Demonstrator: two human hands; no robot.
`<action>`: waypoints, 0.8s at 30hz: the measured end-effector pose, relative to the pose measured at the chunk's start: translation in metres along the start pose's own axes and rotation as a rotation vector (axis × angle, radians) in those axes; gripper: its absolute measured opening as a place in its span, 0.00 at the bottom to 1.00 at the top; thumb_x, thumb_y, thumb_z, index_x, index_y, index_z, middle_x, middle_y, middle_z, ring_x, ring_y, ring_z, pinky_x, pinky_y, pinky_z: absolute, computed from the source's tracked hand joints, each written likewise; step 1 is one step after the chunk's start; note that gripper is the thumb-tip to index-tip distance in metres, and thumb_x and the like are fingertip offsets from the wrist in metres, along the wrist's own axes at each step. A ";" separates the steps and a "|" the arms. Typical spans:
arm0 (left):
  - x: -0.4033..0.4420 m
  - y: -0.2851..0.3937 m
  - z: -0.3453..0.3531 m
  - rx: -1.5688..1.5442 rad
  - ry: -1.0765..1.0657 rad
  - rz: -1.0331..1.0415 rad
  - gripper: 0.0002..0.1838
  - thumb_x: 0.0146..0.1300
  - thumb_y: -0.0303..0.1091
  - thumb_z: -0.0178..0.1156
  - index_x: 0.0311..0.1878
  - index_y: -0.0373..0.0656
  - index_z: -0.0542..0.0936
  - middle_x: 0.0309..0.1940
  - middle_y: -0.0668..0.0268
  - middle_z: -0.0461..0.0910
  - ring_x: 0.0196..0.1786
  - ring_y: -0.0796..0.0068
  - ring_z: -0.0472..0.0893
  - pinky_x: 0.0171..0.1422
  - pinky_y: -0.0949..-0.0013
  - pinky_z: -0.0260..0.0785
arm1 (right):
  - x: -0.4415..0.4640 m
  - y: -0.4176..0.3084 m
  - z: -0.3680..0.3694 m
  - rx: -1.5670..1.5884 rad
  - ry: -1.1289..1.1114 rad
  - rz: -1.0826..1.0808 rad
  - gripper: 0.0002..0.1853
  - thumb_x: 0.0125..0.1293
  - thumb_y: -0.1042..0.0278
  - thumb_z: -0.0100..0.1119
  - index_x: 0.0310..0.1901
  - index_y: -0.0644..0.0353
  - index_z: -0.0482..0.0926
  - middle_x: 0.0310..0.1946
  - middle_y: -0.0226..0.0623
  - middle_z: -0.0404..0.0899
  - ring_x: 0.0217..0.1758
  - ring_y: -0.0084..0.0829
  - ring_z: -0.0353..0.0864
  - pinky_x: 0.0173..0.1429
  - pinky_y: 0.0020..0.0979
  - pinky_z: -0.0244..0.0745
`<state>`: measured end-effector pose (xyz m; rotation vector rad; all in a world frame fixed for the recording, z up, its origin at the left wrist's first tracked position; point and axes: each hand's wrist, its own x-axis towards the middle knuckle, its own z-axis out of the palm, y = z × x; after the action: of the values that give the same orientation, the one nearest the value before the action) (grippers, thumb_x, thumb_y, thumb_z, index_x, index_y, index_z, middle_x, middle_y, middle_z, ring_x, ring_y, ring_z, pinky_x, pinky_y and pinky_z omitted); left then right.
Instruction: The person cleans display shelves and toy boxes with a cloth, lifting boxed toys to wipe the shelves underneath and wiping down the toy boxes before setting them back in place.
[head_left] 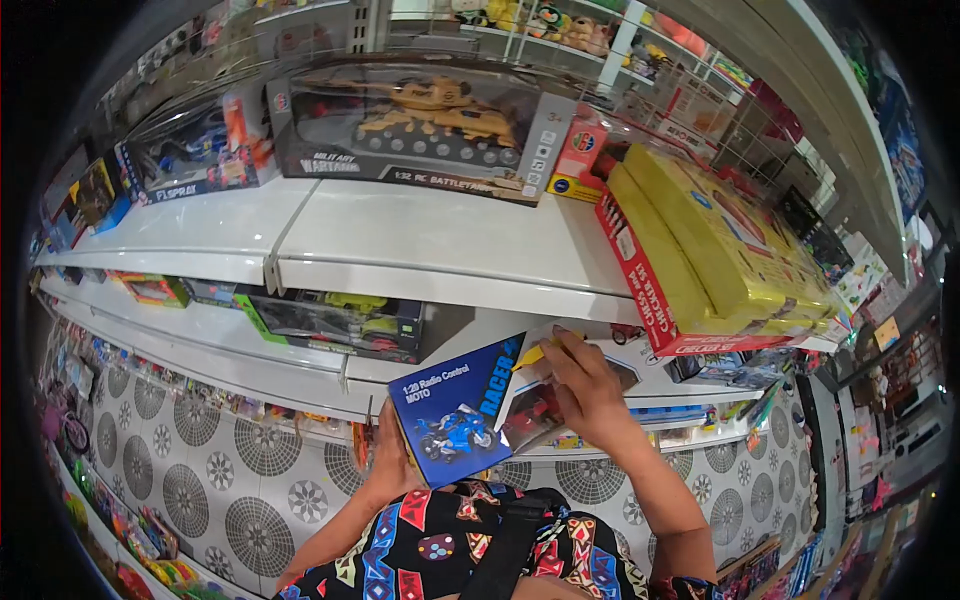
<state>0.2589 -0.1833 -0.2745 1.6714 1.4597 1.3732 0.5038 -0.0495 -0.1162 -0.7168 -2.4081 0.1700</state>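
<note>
A blue toy motorcycle box (445,415), printed "1:20 Radio Control MOTO" and "RACER", is held tilted in front of my body. My left hand (392,455) grips its left edge, with the fingers mostly hidden behind it. On the box's right side is a clear window with a red shape inside. My right hand (585,390) is bent over the top of that windowed side. A small yellow patch (535,352) shows by its fingertips; whether it is a cloth or part of the box, I cannot make out.
The upper white shelf (440,235) holds a boxed RC battle tank (420,125), a boxed toy car (200,145) and a stacked chess and checker set (660,300). Below sits a boxed green toy truck (345,322). Patterned floor tiles (265,520) lie beneath.
</note>
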 end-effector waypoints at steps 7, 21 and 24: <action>0.001 0.001 -0.003 0.034 -0.008 -0.002 0.79 0.22 0.59 0.81 0.71 0.31 0.40 0.67 0.43 0.52 0.70 0.42 0.54 0.73 0.50 0.48 | -0.021 -0.024 0.009 0.186 -0.168 -0.265 0.17 0.59 0.74 0.53 0.51 0.56 0.76 0.53 0.42 0.74 0.59 0.45 0.71 0.61 0.44 0.65; -0.002 0.003 -0.006 0.063 -0.012 0.003 0.79 0.21 0.58 0.81 0.71 0.31 0.41 0.66 0.43 0.53 0.70 0.44 0.56 0.73 0.51 0.50 | -0.031 0.155 -0.011 -0.120 0.162 0.396 0.16 0.63 0.64 0.57 0.51 0.57 0.77 0.49 0.49 0.77 0.56 0.49 0.73 0.60 0.45 0.67; -0.002 0.004 -0.006 0.070 -0.013 0.009 0.79 0.21 0.58 0.81 0.71 0.31 0.41 0.66 0.43 0.53 0.69 0.44 0.56 0.72 0.51 0.50 | 0.003 0.108 -0.002 -0.064 -0.006 0.327 0.15 0.65 0.60 0.55 0.50 0.58 0.78 0.49 0.47 0.78 0.58 0.47 0.73 0.61 0.45 0.66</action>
<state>0.2557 -0.1880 -0.2694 1.7284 1.5109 1.3280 0.5520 0.0431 -0.1433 -1.1384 -2.2957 0.2281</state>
